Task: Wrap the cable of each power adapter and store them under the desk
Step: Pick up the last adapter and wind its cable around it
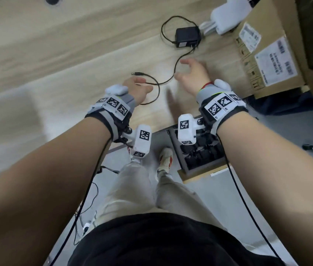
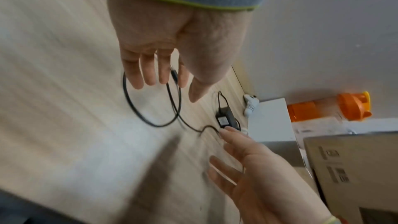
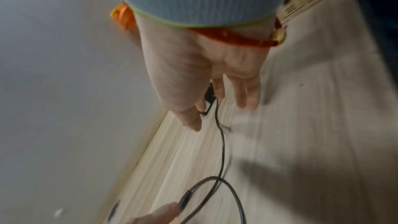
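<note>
A black power adapter (image 1: 187, 37) lies on the wooden desk (image 1: 55, 54) at the back right. Its thin black cable (image 1: 176, 64) runs loosely toward me and ends in a barrel plug (image 1: 135, 73). My left hand (image 1: 145, 85) hovers open over the cable loop near the plug, fingers straight (image 2: 148, 74), holding nothing. My right hand (image 1: 182, 69) is open with fingers spread just above the cable's middle stretch, short of the adapter (image 3: 210, 94), which its fingers partly hide in the right wrist view. The frames are motion-blurred.
A cardboard box (image 1: 267, 54) stands at the desk's right end, with a white device (image 1: 228, 16) behind the adapter. A tray of black adapters (image 1: 199, 148) sits below the desk edge by my feet. An orange bottle (image 2: 329, 108) lies at the far right.
</note>
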The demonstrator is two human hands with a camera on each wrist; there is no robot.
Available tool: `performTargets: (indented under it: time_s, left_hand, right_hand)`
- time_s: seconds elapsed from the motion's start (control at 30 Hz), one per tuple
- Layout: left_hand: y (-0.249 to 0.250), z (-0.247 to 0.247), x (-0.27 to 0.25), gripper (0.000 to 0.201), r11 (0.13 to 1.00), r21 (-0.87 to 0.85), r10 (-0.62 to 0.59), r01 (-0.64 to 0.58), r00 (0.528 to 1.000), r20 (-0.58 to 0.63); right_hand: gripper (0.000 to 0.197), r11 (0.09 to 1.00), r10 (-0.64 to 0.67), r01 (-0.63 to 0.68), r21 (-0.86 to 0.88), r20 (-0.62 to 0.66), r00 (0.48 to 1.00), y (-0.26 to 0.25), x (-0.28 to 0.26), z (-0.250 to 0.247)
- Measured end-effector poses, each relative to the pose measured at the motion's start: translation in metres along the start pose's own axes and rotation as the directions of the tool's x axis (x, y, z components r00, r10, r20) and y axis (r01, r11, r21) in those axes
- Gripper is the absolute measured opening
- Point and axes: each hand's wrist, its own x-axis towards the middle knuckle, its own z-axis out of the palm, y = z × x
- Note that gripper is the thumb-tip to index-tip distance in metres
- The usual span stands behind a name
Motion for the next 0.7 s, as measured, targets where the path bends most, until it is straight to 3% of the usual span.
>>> performTargets:
  time_s: [0.1, 0.17, 0.33, 0.4, 0.53, 0.7]
  left_hand:
    - [0.002, -0.021, 0.016, 0.036, 1.000, -0.004, 0.004, -0.004, 1.000, -0.003]
    - [0.003, -0.031, 0.025, 0.036, 1.000, -0.017, -0.005, 0.005, 1.000, -0.001]
    - [0.007, -0.051, 0.052, 0.028, 0.999, -0.014, -0.034, 0.034, 0.999, -0.007]
    - [0.011, -0.056, 0.058, 0.025, 0.999, -0.005, -0.044, 0.044, 0.999, 0.004]
    - [0.021, -0.066, 0.068, 0.017, 0.999, 0.022, -0.042, 0.041, 0.998, 0.040]
    - [0.042, -0.078, 0.071, 0.025, 1.000, -0.018, -0.021, 0.023, 0.995, 0.103]
  right_hand:
    - [0.078, 0.992, -0.003, -0.002, -0.130, -0.041, 0.999, -0.026, 0.027, 0.006]
    - [0.085, 0.981, 0.030, -0.044, -0.187, -0.074, 0.997, -0.039, 0.046, 0.005]
    - [0.086, 0.935, 0.132, -0.162, -0.314, -0.115, 0.985, -0.068, 0.080, 0.001]
    - [0.075, 0.932, 0.147, -0.175, -0.319, -0.108, 0.983, -0.071, 0.087, 0.005]
    - [0.047, 0.931, 0.081, -0.076, -0.358, -0.002, 0.997, -0.076, 0.083, 0.023]
    - [0.065, 0.961, 0.038, -0.009, -0.278, 0.099, 0.994, -0.097, 0.059, 0.046]
